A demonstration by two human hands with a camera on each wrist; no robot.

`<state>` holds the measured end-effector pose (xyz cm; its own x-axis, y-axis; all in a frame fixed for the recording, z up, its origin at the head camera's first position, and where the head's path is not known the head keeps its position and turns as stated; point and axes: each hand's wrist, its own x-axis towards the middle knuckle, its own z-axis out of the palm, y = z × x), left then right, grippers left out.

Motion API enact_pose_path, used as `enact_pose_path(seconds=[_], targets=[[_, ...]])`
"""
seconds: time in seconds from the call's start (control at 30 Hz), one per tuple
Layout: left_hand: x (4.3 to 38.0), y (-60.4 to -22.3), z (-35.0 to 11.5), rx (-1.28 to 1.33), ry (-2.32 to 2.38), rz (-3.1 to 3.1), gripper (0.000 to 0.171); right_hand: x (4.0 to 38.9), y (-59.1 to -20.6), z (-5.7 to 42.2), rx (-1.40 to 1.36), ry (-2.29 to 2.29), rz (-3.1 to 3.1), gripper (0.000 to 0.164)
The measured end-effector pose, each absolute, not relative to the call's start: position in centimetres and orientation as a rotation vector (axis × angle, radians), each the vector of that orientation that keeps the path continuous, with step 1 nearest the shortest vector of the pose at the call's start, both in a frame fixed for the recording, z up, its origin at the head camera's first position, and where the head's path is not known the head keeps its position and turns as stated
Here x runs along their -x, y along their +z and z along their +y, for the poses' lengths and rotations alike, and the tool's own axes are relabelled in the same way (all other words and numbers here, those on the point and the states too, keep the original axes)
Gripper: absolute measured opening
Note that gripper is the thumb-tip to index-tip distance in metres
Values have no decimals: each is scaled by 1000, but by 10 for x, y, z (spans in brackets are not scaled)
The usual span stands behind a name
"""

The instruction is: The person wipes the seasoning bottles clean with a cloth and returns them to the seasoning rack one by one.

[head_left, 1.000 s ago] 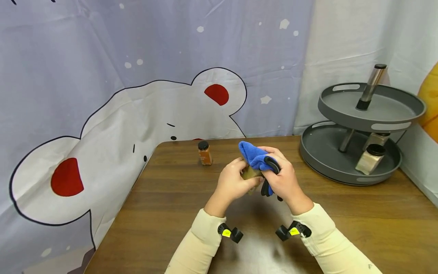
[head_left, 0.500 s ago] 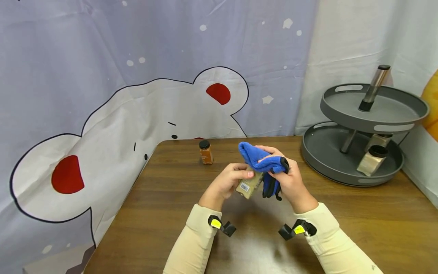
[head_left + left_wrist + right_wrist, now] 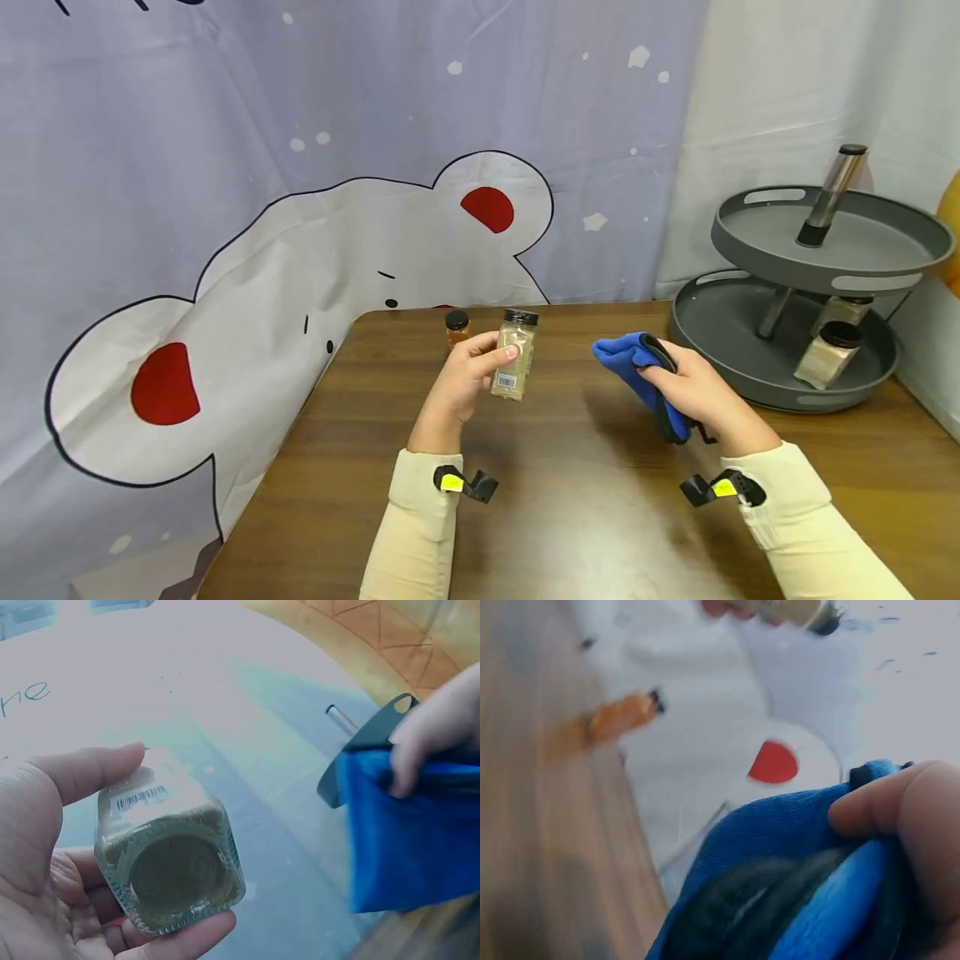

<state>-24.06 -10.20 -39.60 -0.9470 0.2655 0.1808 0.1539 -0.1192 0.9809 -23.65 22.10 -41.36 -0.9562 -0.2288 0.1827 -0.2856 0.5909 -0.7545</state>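
My left hand [image 3: 468, 375] grips a square glass spice jar [image 3: 516, 358] with a black lid and pale tan powder inside. The jar stands nearly upright above the table, its barcode label facing me. From the left wrist view I see the jar's glass base [image 3: 180, 874], with the thumb along one side and fingers beneath. Off to the right, my right hand [image 3: 697, 387] pinches a folded blue cloth [image 3: 637, 367] with black edging, held apart from the jar. In the right wrist view the cloth [image 3: 780, 825] bunches under the thumb.
An orange-brown spice jar [image 3: 457, 327] stands at the table's back, partly behind my left hand. At the right, a grey two-tier turntable [image 3: 813, 398] carries two pale jars, one [image 3: 827, 357] in front, on its lower tier. A printed curtain [image 3: 360, 242] hangs behind the wooden table [image 3: 555, 500].
My hands have moved apart: the left raised the jar leftward and turned it upright, while the right drew the blue cloth off it to the right.
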Motion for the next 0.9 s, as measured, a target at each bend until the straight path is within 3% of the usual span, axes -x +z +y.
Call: enact_pose_path(seconds=[0.3, 0.73, 0.9], targets=[[242, -393, -107, -484, 2273, 2056, 34, 241, -421, 260, -586, 642, -2740, 58], [242, -391, -105, -473, 2275, 2068, 34, 204, -471, 242, -890, 421, -2883, 56], [243, -394, -104, -481, 2277, 2068, 36, 185, -478, 236, -997, 378, -3013, 63]])
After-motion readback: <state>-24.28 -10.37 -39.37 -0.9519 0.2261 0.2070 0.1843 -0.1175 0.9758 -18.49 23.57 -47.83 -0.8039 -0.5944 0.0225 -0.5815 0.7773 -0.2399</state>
